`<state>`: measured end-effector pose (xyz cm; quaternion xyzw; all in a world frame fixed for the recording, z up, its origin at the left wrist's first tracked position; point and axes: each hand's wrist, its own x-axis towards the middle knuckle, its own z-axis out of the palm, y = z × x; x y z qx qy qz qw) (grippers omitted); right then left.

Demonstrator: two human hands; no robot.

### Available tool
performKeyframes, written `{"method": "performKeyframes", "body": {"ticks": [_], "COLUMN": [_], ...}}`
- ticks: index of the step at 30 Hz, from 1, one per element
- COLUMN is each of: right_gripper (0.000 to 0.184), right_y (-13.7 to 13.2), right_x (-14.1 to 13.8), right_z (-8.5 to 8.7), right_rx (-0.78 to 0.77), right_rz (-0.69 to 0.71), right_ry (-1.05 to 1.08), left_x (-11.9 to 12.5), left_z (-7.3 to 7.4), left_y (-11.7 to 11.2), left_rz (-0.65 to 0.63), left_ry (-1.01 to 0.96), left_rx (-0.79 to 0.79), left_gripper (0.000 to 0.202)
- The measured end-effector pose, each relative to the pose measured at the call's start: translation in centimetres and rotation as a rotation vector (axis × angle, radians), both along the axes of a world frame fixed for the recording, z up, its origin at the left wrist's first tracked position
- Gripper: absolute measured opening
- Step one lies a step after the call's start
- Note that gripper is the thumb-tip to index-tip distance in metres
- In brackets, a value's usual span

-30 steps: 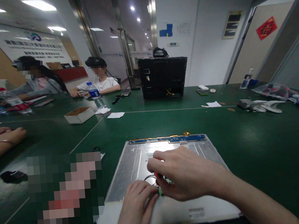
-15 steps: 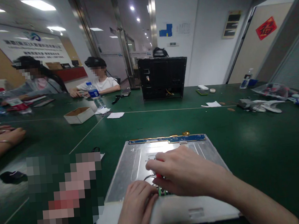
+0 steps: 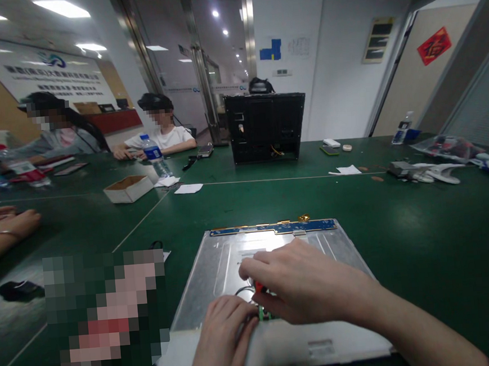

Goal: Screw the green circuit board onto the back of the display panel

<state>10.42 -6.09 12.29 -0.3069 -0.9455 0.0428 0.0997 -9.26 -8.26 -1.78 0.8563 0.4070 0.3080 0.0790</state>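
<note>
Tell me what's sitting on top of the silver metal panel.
On the metal panel, the left hand and right hand pinch a small green-and-red part beside a black wire loop. A blue circuit strip lines its far edge. The hands hide the part's remainder.

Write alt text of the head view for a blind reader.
The right hand pinches a small red and green part on a flat metal panel; the left hand rests beside it. The panel lies on a green table.

An upright black monitor housing stands across the green table; left of it sit a water bottle, an open cardboard box and a paper slip.
</note>
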Motion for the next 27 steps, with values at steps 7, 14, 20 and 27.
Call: {"method": "performKeyframes", "body": {"ticks": [7, 14, 20, 27], "right_gripper": [0.022, 0.02, 0.018, 0.016], "right_y": [-0.08, -0.19, -0.33, -0.24], "right_x": [0.07, 0.03, 0.03, -0.04], "right_z": [-0.12, -0.01, 0.13, 0.01], "right_rx": [-0.015, -0.014, -0.018, 0.003], "right_rz": [0.048, 0.047, 0.038, 0.04], "right_ry": [0.027, 0.024, 0.008, 0.013], "left_x": [0.15, 0.2, 0.13, -0.02], "left_z": [0.17, 0.0, -0.22, -0.31], "left_y": [0.11, 0.02, 0.09, 0.05], "left_rz": [-0.022, 0.001, -0.011, -0.018], "left_ry": [-0.011, 0.009, -0.002, 0.028], "left_rx": [0.034, -0.021, -0.007, -0.008], "left_gripper": [0.011, 0.011, 0.012, 0.016]}}
